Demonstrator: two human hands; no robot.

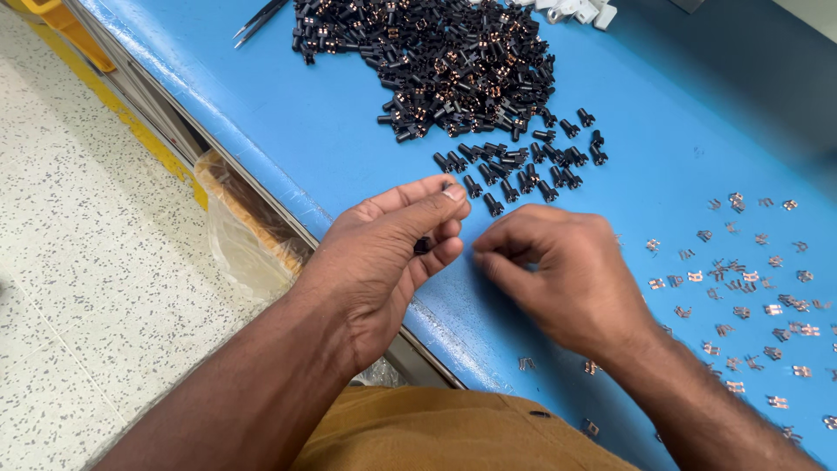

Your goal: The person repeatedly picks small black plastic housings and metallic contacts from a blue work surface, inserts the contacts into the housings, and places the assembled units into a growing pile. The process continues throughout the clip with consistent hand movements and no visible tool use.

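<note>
My left hand (384,262) hovers over the near edge of the blue table (663,113), its fingers curled around a small black plastic part (422,246). Close to its right, my right hand (562,279) has its fingers pinched together; what sits between the fingertips is hidden. A big heap of small black parts with copper windings (436,61) lies at the far side. A loose row of the same black parts (523,166) lies just beyond my fingers.
Several small copper metal clips (750,288) are scattered over the table to the right. Tweezers (260,17) lie at the far left edge, white plastic pieces (580,10) at the top. A plastic bag (240,235) hangs below the table edge over a speckled floor (78,262).
</note>
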